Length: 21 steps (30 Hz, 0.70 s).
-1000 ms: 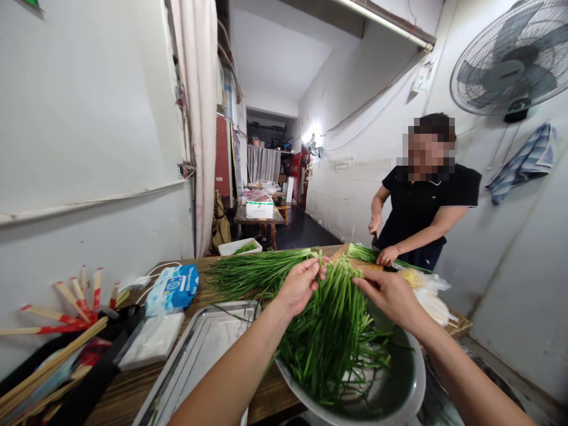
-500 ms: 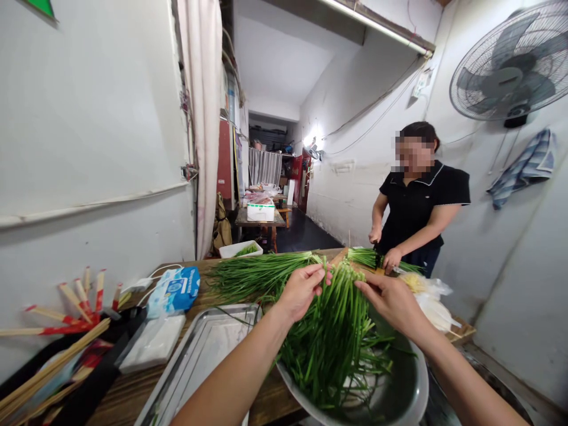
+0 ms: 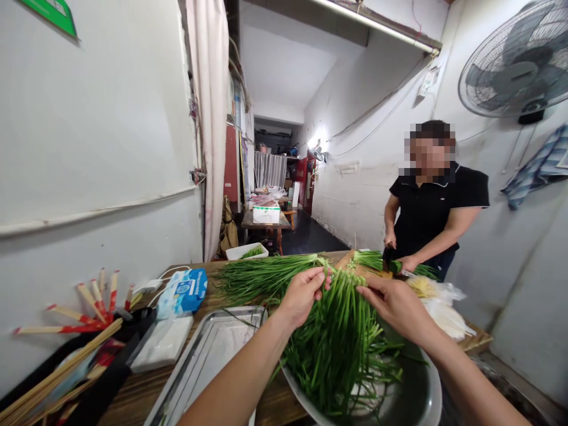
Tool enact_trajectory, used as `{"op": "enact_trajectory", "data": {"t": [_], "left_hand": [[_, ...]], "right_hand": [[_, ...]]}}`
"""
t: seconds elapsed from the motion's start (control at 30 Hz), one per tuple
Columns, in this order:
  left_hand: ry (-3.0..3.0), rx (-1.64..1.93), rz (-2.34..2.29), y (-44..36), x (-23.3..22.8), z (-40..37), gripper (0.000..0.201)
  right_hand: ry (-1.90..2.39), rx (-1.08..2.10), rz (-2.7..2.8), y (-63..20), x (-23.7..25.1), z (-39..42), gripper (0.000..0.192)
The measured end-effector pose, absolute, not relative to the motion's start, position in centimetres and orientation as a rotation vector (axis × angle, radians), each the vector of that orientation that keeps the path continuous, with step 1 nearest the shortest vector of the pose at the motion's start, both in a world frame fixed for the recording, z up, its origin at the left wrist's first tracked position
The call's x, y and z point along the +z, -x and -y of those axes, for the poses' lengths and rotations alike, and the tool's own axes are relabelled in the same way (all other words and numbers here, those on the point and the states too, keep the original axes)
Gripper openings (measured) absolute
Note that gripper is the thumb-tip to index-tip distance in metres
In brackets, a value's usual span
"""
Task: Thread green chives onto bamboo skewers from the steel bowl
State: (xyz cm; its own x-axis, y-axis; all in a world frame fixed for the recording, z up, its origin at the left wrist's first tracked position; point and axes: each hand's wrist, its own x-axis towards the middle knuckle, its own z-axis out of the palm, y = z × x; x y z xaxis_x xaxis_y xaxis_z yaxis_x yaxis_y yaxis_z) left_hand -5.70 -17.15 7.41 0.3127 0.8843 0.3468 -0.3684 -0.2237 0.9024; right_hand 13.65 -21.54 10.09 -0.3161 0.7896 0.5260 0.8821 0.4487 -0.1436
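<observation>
A thick bunch of green chives (image 3: 332, 343) hangs, pale stem ends up, over a metal basin (image 3: 433, 384), its leaves drooping inside. At the left side of the stem ends, my left hand (image 3: 302, 296) is closed in a pinch on chive stems. My right hand (image 3: 397, 305) grips the bunch from the right, thumb and fingers at the pale ends; its fingertips are partly hidden. More chives (image 3: 261, 275) lie in a heap on the wooden table beyond my left hand. Loose leaves and water show in the basin.
Left of the basin lies a metal tray (image 3: 213, 349), with a blue wipes pack (image 3: 186, 290) and bundled wooden sticks (image 3: 66, 361) farther left. Across the table, a co-worker (image 3: 432, 207) cuts chives with a knife. Plastic bags (image 3: 444, 307) sit at the right.
The view has turned slightly left, so the scene sits farther right. Both hands stay at the top of the chive bunch, with little movement relative to it.
</observation>
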Motion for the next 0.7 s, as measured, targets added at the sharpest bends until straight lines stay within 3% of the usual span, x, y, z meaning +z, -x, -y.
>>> {"op": "enact_trajectory", "data": {"t": [0.7], "left_hand": [[-1.735, 1.240, -0.763, 5.8, 7.1, 18.4, 0.032]], "right_hand": [[1.276, -0.120, 2.169, -13.9, 9.6, 21.7, 0.039]]}}
